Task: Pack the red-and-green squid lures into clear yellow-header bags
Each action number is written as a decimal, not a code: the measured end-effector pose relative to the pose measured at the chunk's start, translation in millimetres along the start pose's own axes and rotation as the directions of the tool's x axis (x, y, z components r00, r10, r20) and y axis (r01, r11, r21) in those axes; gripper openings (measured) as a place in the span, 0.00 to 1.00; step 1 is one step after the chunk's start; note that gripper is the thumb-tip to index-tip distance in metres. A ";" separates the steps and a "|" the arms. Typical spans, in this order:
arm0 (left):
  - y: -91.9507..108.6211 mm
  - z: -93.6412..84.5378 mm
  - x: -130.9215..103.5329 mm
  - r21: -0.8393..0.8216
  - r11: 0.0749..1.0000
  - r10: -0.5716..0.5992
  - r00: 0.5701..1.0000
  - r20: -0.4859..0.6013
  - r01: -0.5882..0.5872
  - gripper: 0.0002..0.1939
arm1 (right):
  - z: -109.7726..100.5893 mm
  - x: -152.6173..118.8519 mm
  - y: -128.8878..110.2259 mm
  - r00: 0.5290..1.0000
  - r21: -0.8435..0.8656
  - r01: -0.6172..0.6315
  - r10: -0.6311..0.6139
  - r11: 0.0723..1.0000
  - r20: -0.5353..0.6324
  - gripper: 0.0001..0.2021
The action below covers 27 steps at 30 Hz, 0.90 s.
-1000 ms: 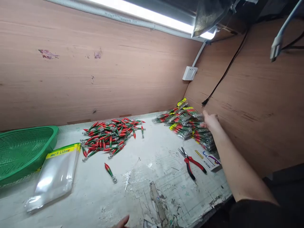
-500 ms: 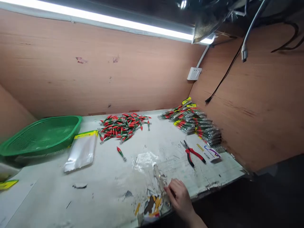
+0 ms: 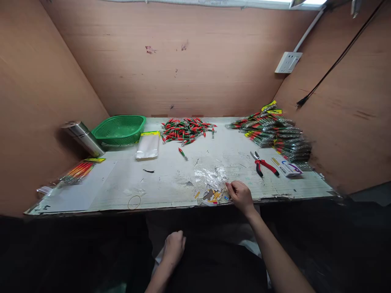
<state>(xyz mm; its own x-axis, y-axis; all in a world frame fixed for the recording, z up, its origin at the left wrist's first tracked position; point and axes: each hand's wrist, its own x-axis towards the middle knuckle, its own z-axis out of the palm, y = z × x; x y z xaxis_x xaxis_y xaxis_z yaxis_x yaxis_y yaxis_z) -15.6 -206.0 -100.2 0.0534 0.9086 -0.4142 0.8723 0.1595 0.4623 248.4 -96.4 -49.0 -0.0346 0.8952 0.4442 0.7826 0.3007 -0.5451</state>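
My right hand (image 3: 240,196) rests at the front edge of the table, its thumb and fingers pressed together. A glossy clear plastic sheet (image 3: 209,175) lies beside the fingertips; whether they pinch it or something small is unclear. Below the table edge, over my lap, my left hand (image 3: 175,245) is closed, and what it may hold is hidden. A single red and green fishing lure (image 3: 183,154) lies apart, in front of a pile of similar lures (image 3: 186,130). Red-handled pliers (image 3: 263,165) lie with handles spread, right of my right hand.
Packaged lures (image 3: 275,132) are heaped at the back right, near a small white card box (image 3: 287,167). Clear bags with yellow headers (image 3: 148,146) lie by a green basket (image 3: 119,129). A steel flask (image 3: 82,136) leans at left, near packed orange lures (image 3: 78,171).
The view has tilted down and widened, bringing my left hand, the flask and the table's front edge into sight. My right hand stays closed at the table edge.
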 end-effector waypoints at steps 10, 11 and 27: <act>-6.8 20.2 -40.7 -0.177 0.966 0.195 0.981 0.016 -0.189 0.11 | 1.8 0.8 -3.1 0.998 -0.005 -0.020 0.020 1.000 -0.055 0.24; -6.8 22.1 -40.0 -0.183 0.964 0.200 0.980 0.009 -0.194 0.11 | 2.0 0.9 -3.1 0.998 -0.003 -0.016 0.016 1.000 -0.059 0.24; 3.6 -8.4 -36.1 -0.296 0.922 0.231 0.968 -0.093 -0.249 0.15 | -6.5 6.2 -6.4 0.997 0.138 0.047 -0.039 0.989 -0.061 0.26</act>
<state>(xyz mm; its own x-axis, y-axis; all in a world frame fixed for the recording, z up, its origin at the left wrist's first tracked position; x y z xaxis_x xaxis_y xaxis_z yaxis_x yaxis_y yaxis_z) -18.4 -235.0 -77.0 0.2082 0.9527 -0.2212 0.6473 0.0353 0.7614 247.2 -95.0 -38.2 -0.0276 0.8611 0.5077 0.6866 0.3855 -0.6165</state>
